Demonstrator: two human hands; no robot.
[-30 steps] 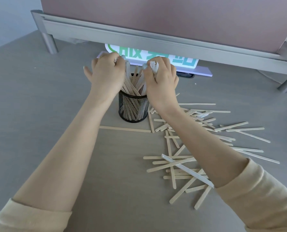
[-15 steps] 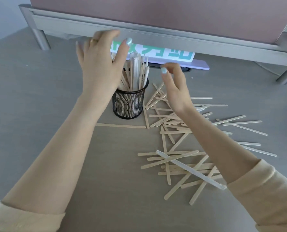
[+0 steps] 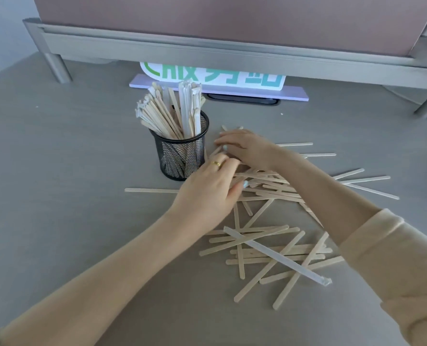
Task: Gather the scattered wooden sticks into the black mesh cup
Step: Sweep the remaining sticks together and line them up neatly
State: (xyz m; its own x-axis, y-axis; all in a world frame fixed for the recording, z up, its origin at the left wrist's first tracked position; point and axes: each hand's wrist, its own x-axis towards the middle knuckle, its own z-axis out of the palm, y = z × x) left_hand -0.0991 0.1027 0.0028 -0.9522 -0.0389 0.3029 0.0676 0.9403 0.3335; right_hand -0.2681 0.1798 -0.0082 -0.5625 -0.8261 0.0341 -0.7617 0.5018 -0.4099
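The black mesh cup (image 3: 182,156) stands upright on the grey desk, packed with several wooden sticks (image 3: 168,113) that lean left out of its top. Right of it lies a loose pile of scattered wooden sticks (image 3: 264,243), one of them in a clear wrapper (image 3: 277,257). My left hand (image 3: 212,193) and my right hand (image 3: 244,148) both rest on the pile's far end just right of the cup, fingers curled around a bundle of sticks (image 3: 262,182). A single stick (image 3: 150,190) lies in front of the cup.
A metal shelf frame (image 3: 232,56) with round legs (image 3: 57,68) spans the back of the desk. Under it sits a white sign with green characters (image 3: 212,76) on a lilac base. A dark cable slot (image 3: 243,99) lies behind the cup.
Both hands have let go of the sticks in the cup and dropped down to the right onto the scattered pile, closing around sticks there.
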